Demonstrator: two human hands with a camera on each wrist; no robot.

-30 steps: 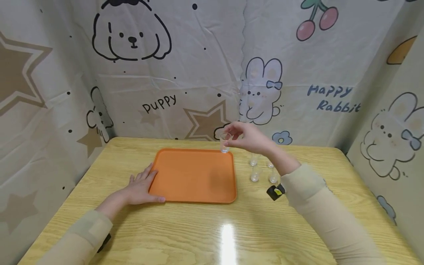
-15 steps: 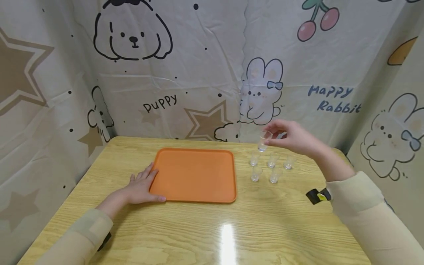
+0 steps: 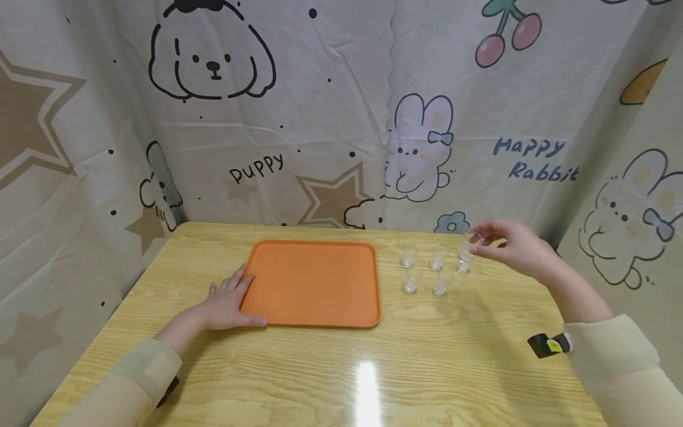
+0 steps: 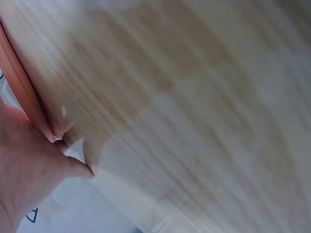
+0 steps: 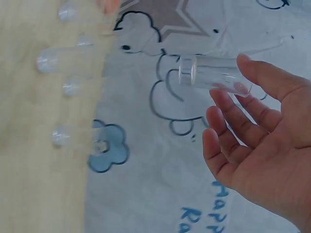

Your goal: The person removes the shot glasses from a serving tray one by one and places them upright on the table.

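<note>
My right hand [image 3: 514,248] pinches a small clear shot glass [image 5: 216,73] near its rim, between thumb and fingertips. In the head view the glass is upright, overlapping another shot glass [image 3: 462,267] at the right end of the back row. More such glasses stand on the table to its left, among them a front-row shot glass [image 3: 440,286]. On the left, my left hand [image 3: 226,305] lies with spread fingers against the left edge of an orange tray [image 3: 315,284], its thumb at the near left corner. The tray bears nothing.
The wooden table [image 3: 320,373] runs back to a printed cloth [image 3: 320,118] hanging behind it and along both sides. A dark wrist-camera strap [image 3: 548,345] sits at the right cuff.
My right hand has carried the shot glass rightward, from the tray's far right corner past the other glasses to the right end of their back row. The left hand has stayed at the tray.
</note>
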